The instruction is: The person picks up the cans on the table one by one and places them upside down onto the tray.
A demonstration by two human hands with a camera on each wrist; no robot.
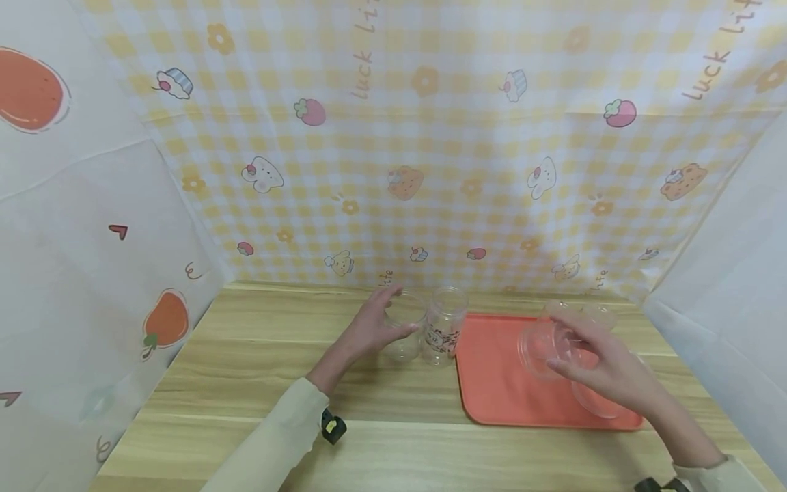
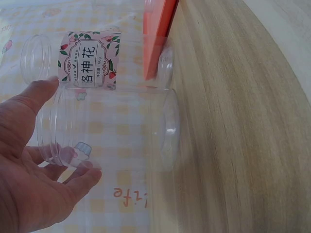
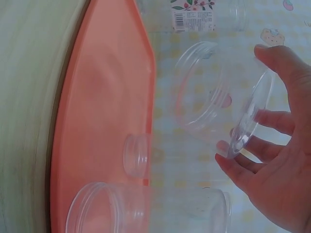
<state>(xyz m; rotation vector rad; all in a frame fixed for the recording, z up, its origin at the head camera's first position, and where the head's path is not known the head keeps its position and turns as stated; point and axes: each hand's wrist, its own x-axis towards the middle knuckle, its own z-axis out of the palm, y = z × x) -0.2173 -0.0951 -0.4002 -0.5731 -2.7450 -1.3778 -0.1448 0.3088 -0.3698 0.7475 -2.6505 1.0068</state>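
From the head, looks forward and down, farther off, over table [image 1: 424,454] and tray [image 1: 498,393]. From each wrist, looks turned sideways toward the cloth [image 1: 455,147], close to clear jars [image 2: 121,128]. Shares tray and labelled jar [image 2: 92,60] between wrists.

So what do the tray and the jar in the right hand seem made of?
Jar: apparently clear, glossy plastic, possibly glass; the backdrop shows through and its base catches highlights. Tray: probably matte plastic, given its even colour and raised rim.
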